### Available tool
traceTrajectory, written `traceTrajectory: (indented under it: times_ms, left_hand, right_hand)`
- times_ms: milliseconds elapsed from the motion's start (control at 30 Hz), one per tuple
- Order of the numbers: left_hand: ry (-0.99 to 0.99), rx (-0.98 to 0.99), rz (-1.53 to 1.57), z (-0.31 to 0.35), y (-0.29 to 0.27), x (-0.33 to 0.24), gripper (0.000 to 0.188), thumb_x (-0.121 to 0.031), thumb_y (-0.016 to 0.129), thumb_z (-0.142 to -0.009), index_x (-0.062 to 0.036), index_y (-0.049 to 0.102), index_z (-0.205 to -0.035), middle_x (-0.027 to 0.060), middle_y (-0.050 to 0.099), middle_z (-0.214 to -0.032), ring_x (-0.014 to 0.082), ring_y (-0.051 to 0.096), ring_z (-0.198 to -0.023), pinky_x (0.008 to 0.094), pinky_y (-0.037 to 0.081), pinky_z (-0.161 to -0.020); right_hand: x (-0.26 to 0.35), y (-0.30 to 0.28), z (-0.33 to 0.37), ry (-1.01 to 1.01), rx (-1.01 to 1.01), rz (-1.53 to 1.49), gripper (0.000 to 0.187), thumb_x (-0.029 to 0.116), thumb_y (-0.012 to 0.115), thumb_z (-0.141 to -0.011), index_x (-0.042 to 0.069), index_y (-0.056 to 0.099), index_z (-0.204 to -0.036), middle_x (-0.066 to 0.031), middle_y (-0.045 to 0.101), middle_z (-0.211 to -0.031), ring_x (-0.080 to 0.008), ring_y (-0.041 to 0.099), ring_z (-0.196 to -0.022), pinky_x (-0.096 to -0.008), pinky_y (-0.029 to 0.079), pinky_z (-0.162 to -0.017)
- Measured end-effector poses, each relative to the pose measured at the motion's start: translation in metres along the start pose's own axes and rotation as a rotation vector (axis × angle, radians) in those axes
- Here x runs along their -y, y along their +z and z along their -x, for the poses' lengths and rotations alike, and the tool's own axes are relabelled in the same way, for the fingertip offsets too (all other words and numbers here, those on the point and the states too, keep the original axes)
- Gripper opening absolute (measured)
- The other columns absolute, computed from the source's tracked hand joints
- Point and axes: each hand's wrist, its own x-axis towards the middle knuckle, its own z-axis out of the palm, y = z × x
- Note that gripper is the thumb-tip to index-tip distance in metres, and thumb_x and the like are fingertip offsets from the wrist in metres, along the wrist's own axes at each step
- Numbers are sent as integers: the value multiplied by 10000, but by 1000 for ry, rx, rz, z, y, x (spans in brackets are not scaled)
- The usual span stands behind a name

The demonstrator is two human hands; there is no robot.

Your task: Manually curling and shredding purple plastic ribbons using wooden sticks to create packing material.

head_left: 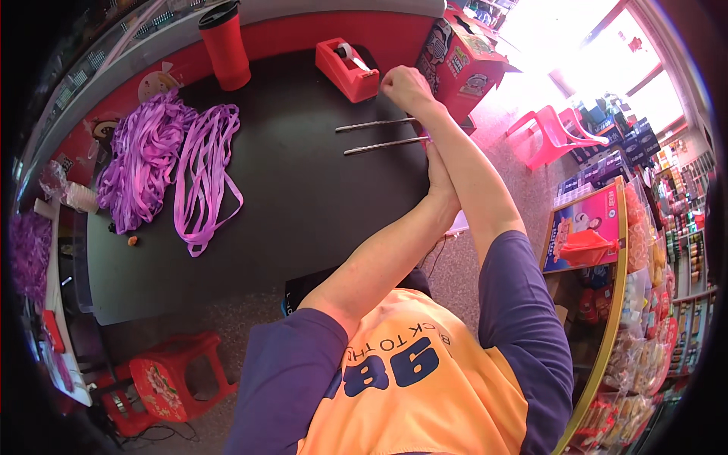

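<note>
My right hand (409, 89) is raised at the table's far right, beside the red tape dispenser (347, 70). Its fingers are curled in, and whatever they may hold is hidden. My left hand (438, 171) lies under my crossing right forearm, by the right table edge, with its fingers mostly out of sight. Two thin twisted metal rods (385, 146) reach left over the table from beside that hand, roughly parallel. A bit of pink shows at the base of the nearer rod. A bundle of purple ribbon loops (206, 178) lies flat on the black table (303, 205).
A larger purple ribbon heap (144, 163) lies at the table's left, below a red tumbler (226, 49). A red printed carton (464, 64) stands behind my right hand. Red stool (171, 379) lower left, pink chair (546, 136) right, and a goods shelf (618, 303) at the right.
</note>
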Motion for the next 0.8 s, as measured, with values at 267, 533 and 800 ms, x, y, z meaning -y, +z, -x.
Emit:
traceTrajectory:
  times_ms: [267,533,800]
  left_hand:
    - [-14,-398,-62,-2,12,-3,482,-448,541,-807,-207,414,-1205,-13,379,-1331,194,250,-1274,368,207,-1023]
    - [4,-428,-83,2,20,-7,497,-337,552,-829,-144,354,-1242,19,351,-1358,211,250,-1293,390,183,-1086]
    - [1,-422,-145,1,13,-1,597,-106,649,-784,-249,355,-1283,22,450,-1169,164,402,-1065,368,302,-971]
  right_hand:
    - [-74,-81,59,163,406,-667,262,225,591,-874,-21,679,-860,-30,621,-679,-94,572,-633,-226,460,-592]
    - [-109,-104,127,209,370,-873,264,238,575,-901,-8,670,-908,-19,625,-765,-86,570,-714,-223,457,-648]
    - [-103,-87,137,164,314,-830,197,143,601,-851,-16,669,-946,-40,657,-856,-94,588,-795,-240,473,-725]
